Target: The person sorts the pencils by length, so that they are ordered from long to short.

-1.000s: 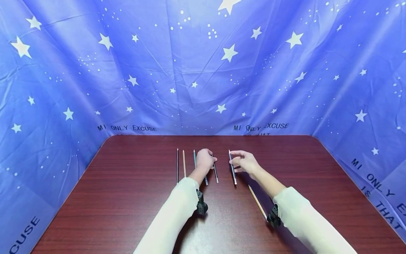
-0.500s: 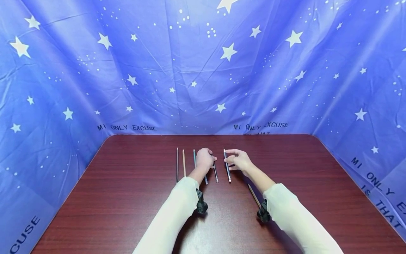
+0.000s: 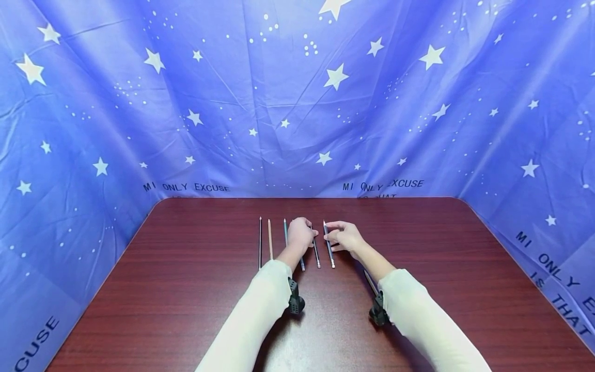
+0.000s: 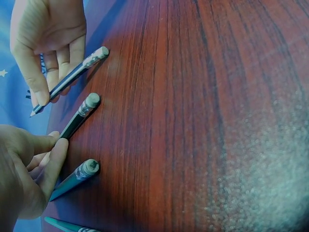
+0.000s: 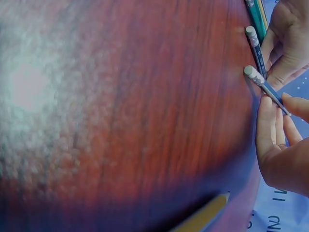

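Observation:
My left hand (image 3: 300,232) pinches a dark pencil (image 3: 317,256) lying on the table, eraser end toward me. Just right of it, my right hand (image 3: 346,237) holds a dark blue pencil (image 3: 329,252) between thumb and fingers, nearly parallel, with a small gap between the two. In the left wrist view, both pale erasers (image 4: 92,100) point away from the hands. Left of my left hand lie a teal pencil (image 3: 285,235), a tan pencil (image 3: 270,238) and a dark pencil (image 3: 260,243). Another green pencil (image 4: 72,183) lies partly under the left hand.
A yellow pencil (image 5: 203,212) lies apart on the right, mostly hidden in the head view by the right wrist camera (image 3: 378,310). The dark red wooden table (image 3: 162,299) ends at a blue star-printed curtain (image 3: 297,103).
My right hand has moved left with the dark blue pencil, bringing it close beside the one at my left hand. The left hand has stayed in place.

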Motion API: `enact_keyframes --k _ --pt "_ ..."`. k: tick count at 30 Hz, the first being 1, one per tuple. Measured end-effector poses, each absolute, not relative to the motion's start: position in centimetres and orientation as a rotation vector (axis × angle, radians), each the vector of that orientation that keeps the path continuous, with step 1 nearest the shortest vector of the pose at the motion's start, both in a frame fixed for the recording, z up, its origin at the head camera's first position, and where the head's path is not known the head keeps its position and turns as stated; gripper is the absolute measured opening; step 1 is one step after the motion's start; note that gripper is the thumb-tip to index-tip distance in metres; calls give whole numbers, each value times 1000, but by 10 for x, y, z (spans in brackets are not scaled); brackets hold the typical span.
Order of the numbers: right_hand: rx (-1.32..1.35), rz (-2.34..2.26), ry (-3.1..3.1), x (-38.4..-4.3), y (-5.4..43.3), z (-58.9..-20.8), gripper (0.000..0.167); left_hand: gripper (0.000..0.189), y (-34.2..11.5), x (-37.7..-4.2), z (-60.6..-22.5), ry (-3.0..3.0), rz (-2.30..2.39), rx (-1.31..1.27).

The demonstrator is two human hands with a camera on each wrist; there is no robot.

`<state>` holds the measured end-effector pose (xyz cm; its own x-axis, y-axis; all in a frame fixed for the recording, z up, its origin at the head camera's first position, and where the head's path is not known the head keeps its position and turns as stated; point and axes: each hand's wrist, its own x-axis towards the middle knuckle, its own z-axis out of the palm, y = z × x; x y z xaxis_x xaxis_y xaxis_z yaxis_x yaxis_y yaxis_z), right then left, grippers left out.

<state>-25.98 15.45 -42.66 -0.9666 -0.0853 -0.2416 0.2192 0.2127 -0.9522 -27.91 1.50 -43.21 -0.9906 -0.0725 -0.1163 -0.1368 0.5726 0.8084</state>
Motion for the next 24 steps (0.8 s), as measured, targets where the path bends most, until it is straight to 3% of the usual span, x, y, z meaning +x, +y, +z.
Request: enact_keyframes --k 24 --pt "115 -1669 2431 -263 148 -431 41 24 16 -275 -429 2716 1445 -195"
